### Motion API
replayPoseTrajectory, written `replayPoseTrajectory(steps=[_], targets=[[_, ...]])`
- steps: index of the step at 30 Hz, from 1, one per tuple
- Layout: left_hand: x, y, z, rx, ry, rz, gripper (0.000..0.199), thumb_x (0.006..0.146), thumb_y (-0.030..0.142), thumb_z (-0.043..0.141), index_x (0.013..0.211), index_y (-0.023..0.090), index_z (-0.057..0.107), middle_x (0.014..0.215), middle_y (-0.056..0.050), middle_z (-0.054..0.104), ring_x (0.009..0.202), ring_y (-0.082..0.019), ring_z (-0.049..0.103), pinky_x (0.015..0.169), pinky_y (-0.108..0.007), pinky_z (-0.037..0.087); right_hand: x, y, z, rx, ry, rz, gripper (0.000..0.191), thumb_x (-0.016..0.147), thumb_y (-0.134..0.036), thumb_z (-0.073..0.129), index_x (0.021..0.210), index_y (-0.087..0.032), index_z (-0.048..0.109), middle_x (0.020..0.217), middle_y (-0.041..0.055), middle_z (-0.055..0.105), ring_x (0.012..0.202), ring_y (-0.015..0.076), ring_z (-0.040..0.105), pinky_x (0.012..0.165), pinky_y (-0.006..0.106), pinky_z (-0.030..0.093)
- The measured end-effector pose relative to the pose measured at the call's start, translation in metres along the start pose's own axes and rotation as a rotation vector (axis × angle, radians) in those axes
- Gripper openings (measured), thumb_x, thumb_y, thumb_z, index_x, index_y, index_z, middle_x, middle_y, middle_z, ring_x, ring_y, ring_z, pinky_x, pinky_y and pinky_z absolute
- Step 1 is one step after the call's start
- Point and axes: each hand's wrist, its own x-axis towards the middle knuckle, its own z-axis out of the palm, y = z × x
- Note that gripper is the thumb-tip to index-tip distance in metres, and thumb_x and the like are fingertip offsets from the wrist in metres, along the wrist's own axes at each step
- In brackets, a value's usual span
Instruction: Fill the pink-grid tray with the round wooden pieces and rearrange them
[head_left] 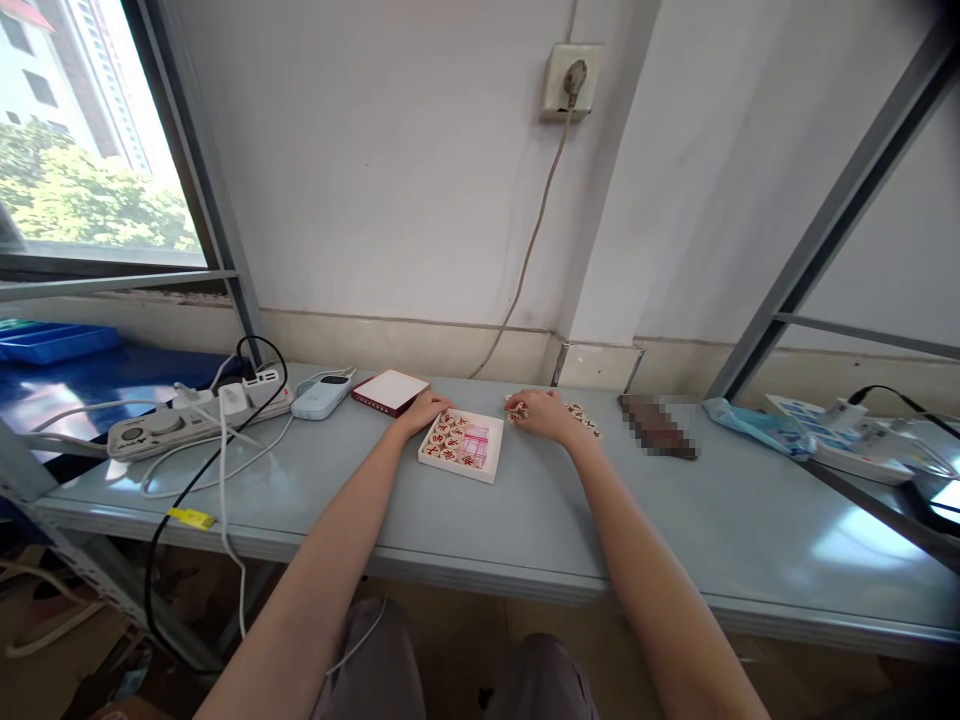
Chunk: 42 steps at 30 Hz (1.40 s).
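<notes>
Gray and smooth, the table [465, 535] bears a white tray [486, 474] partly filled with round game pieces [444, 445]. The left hand [426, 410] touches the tray's corner, fingers curled; the right hand [541, 412] covers loose pieces [583, 416] beside it, its finger gap impossible to tell.

"Where does the light come from?"
"Daylight enters by the window [97, 150] at left; the outside is almost white."
"And the table [525, 530]?"
"It has white glare [870, 537] at right. The floor [465, 625] below is dim. Edges look stretched, the upper right corner is dark, one patch [658, 427] is pixelated."
</notes>
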Motion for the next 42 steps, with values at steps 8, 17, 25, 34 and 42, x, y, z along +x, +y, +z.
replayPoseTrajectory(steps=[8,17,25,34,42], targets=[[-0.001,0.001,-0.001,0.011,-0.003,-0.002,0.025,0.063,0.023,0.045,0.07,0.012,0.066,0.075,-0.006,0.066,0.075,-0.018,0.06,0.067,-0.025,0.045,-0.003,0.003,0.0,-0.042,0.024,0.036,0.024,0.075,-0.021,0.048,0.089,-0.026,0.068,0.103,0.0051,0.062,0.102,0.0247,0.049,0.081,0.039,0.034],[-0.004,0.007,0.0,0.076,0.001,0.077,0.027,0.063,0.025,0.043,0.069,0.012,0.066,0.074,-0.006,0.066,0.077,-0.019,0.059,0.068,-0.026,0.044,-0.007,-0.054,-0.028,0.514,-0.302,-0.286,0.024,0.07,-0.024,0.057,0.092,-0.023,0.067,0.094,0.0011,0.065,0.084,0.0164,0.055,0.075,0.027,0.042],[-0.003,0.003,-0.002,0.11,-0.006,0.101,0.03,0.065,0.028,0.042,0.072,0.012,0.067,0.076,-0.006,0.066,0.077,-0.018,0.058,0.067,-0.025,0.044,-0.009,-0.074,-0.02,0.552,-0.551,-0.378,0.028,0.068,-0.022,0.058,0.094,-0.024,0.069,0.092,0.0004,0.065,0.08,0.0144,0.055,0.069,0.023,0.043],[-0.004,0.006,-0.002,0.117,-0.002,0.099,0.029,0.064,0.026,0.042,0.071,0.011,0.067,0.076,-0.006,0.065,0.077,-0.018,0.058,0.067,-0.025,0.044,-0.007,-0.05,-0.036,0.585,-0.376,-0.266,0.032,0.068,-0.037,0.062,0.096,-0.023,0.068,0.092,0.0022,0.066,0.081,0.0163,0.056,0.069,0.025,0.043],[-0.003,0.003,0.0,0.001,-0.02,-0.005,0.025,0.064,0.023,0.045,0.072,0.011,0.066,0.073,-0.006,0.065,0.072,-0.017,0.06,0.064,-0.024,0.044,-0.008,0.008,-0.023,0.512,-0.252,0.013,0.025,0.066,-0.037,0.062,0.086,-0.024,0.068,0.088,0.0017,0.067,0.079,0.0162,0.058,0.069,0.025,0.044]])
